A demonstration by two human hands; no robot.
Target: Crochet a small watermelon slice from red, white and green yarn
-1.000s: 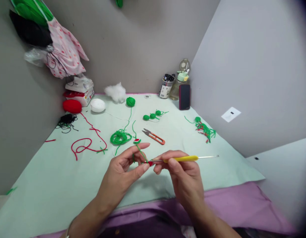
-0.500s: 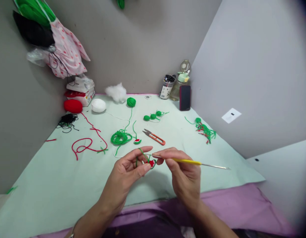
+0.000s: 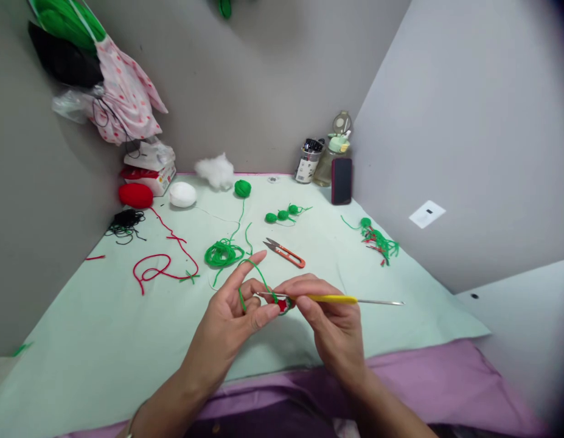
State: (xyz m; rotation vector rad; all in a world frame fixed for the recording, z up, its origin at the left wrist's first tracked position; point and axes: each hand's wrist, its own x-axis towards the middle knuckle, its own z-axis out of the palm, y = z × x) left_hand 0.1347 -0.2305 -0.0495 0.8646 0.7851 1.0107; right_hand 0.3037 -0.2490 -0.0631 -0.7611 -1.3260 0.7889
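Between the thumb and fingers of my left hand (image 3: 233,313) is a small red, white and green crochet piece (image 3: 284,305). Green yarn (image 3: 262,275) runs over the raised left index finger and down to the piece. My right hand (image 3: 334,316) grips the yellow handle of a double-ended crochet hook (image 3: 331,298). The hook's left end crosses the green yarn at the top of the piece, close to the left fingers; its other end points right. Just beyond the hands lie orange thread snips (image 3: 285,252) and a coil of green yarn (image 3: 223,253).
At the left are red yarn (image 3: 135,195), white yarn (image 3: 182,194) and black yarn (image 3: 125,225). White stuffing (image 3: 216,171) and a green ball (image 3: 242,188) lie at the back. A phone (image 3: 341,181) leans by a bottle (image 3: 325,165). Green crocheted balls (image 3: 282,215) and yarn scraps (image 3: 377,240) lie rightward.
My left index finger has lifted, stretching the green yarn upward. The hook has shifted left and its tip now passes beyond the yarn. My right hand has moved slightly left with it.
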